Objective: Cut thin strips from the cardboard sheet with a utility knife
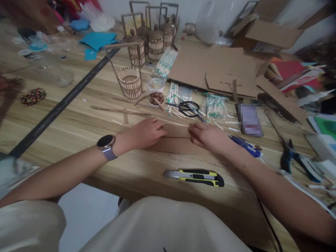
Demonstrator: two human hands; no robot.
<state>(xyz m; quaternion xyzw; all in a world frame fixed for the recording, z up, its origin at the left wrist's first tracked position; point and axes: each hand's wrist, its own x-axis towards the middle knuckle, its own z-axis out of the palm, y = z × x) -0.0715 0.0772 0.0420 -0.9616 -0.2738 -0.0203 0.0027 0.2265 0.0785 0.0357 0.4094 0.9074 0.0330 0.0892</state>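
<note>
Both hands are on brown cardboard in the middle of the table. My left hand [148, 132], with a watch on its wrist, pinches the left end of a cardboard strip [177, 131]. The curled fingers of my right hand [207, 135] grip the same strip near its right end; some fingertips are hidden. Just below the strip lies a flat cardboard piece [172, 145], partly under my hands. A yellow and black utility knife [198, 177] rests closer to me, its blade pointing left. Beyond my right hand are black-handled scissors [190, 109].
Behind stand a stick-walled basket [129, 84], several lidded ones, a bowl of brown beads [156, 98] and a cardboard sheet [210, 68]. A black metal ruler [63, 101] crosses the left. At right lie a blue glue gun [245, 146] and pliers [296, 161].
</note>
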